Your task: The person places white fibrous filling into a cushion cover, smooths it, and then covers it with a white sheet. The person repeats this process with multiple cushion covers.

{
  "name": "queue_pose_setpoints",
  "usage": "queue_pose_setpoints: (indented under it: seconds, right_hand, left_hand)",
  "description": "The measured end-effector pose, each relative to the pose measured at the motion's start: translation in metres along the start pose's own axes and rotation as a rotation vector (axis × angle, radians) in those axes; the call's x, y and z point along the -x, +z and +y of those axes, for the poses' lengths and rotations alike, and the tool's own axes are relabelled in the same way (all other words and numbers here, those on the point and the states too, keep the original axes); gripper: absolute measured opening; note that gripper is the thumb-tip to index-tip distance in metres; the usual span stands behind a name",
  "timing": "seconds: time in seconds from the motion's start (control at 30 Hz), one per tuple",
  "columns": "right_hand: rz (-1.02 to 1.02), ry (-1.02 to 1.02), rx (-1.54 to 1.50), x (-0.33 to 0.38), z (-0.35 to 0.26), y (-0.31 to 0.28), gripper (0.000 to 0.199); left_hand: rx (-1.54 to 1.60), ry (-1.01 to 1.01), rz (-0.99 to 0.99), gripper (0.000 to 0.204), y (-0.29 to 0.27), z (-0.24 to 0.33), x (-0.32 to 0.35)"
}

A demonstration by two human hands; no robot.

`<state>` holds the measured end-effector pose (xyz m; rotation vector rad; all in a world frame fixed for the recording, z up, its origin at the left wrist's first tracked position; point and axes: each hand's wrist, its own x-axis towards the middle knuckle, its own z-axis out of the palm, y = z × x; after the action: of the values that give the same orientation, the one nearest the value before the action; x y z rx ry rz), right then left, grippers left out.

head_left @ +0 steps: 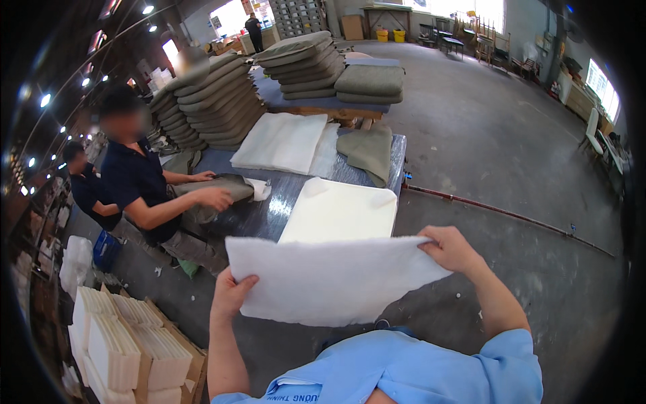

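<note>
While batting (330,281) is held spread by left grip (231,293) and right grip (449,249), level lowering onto foam pad (343,214) seems needed.

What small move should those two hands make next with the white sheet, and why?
Probably ease the white sheet forward onto the cream slab: the left hand and right hand hold it spread by opposite sides, and the slab lies on the table just beyond.

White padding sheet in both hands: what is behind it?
Past the upper edge of the white padding sheet, a cream foam slab shows, lying on the table. The slab's near end and anything else directly behind the sheet are covered and cannot be seen.
</note>
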<state>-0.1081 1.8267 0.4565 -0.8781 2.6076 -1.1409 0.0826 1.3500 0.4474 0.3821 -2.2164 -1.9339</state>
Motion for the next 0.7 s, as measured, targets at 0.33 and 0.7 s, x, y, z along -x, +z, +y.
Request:
queue_pose_setpoints:
  seconds: [0.33,0.7]
  right_hand:
    - [0.094,-0.078,0.1,-0.161,-0.017,-0.095,0.031]
    - [0.082,0.221,0.414,-0.397,0.082,-0.08,0.038]
  left_hand:
    - [-0.099,0.109,0.168,0.025,0.005,0.061,-0.174]
    - [-0.217,-0.102,-0.017,0.036,0.039,-0.038,-0.488]
